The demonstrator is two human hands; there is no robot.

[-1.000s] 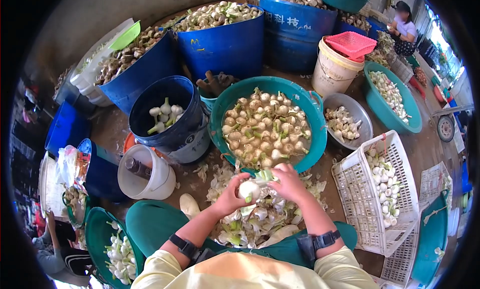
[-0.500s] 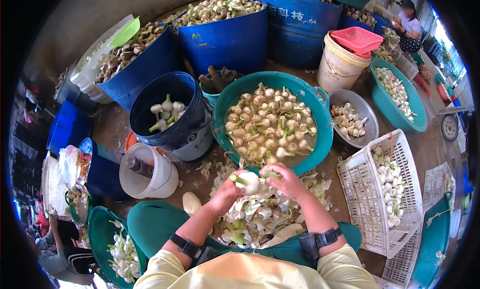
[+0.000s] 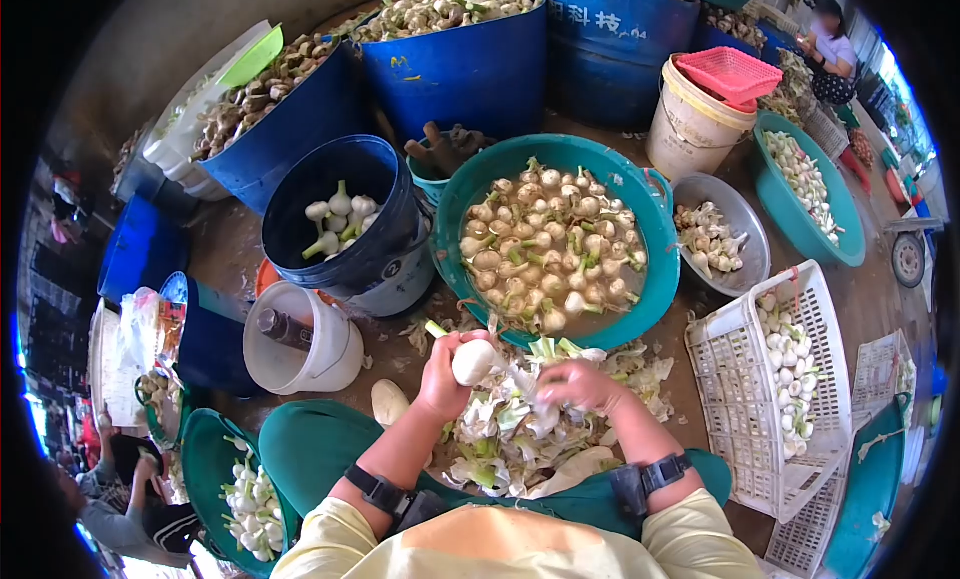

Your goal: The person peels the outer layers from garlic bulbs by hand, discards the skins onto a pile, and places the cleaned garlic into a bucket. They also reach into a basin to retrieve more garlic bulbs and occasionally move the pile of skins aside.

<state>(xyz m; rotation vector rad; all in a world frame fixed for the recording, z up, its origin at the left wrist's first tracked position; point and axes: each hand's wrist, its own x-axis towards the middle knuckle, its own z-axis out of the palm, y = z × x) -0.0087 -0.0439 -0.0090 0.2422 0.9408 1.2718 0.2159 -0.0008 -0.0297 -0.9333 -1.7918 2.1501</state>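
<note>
My left hand (image 3: 442, 377) is closed round a white garlic bulb (image 3: 474, 362), its green stem pointing up and left. To the right, my right hand (image 3: 585, 387) hangs over a heap of garlic peelings (image 3: 520, 434); its fingers are smeared by motion. A pale, blurred scrap of peel (image 3: 543, 411) shows just under those fingers. Beyond both hands stands a round green basin (image 3: 663, 279) of brownish water, with many garlic bulbs (image 3: 550, 249) in it.
On the left are a dark blue bucket (image 3: 290, 254) with several clean bulbs and a white bucket (image 3: 345, 354) holding a dark bottle. At right stand a metal bowl (image 3: 755, 239) and a white crate (image 3: 720, 409) of garlic. Blue barrels (image 3: 455, 74) line the back. Other people sit far right and left.
My right hand has come away from the bulb and moved right and down over the peelings. The left hand still holds the bulb, slightly further left. The view has shifted slightly.
</note>
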